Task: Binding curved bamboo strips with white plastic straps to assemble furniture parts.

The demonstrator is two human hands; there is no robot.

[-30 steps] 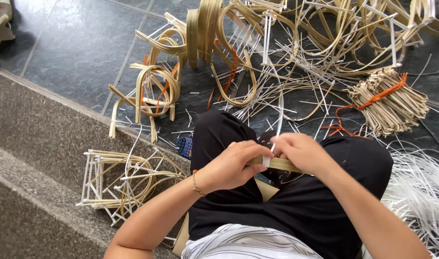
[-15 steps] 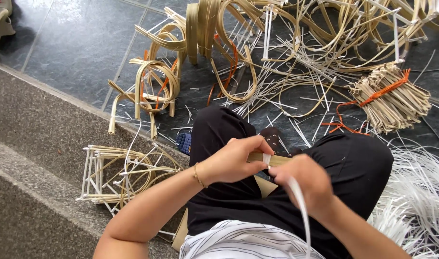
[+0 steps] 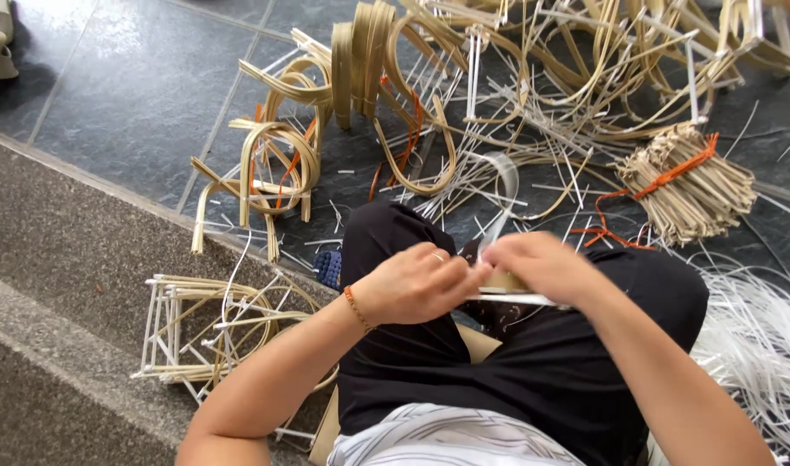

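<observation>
White strip [image 3: 503, 194] pinched between both hands [image 3: 485, 276] over lap.

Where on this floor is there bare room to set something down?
Bare: the dark tiles upper left, between the grey step and the bent cane loops. Crowded: the strip pile ahead, the tied bundle, white strips at right.

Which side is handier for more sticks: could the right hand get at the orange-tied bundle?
Probably yes: the bundle lies uncovered beyond the right knee, but the right hand is busy pinching a white strip.

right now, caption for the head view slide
Both hands, left hand and right hand, work a pale strip over the lap
</observation>
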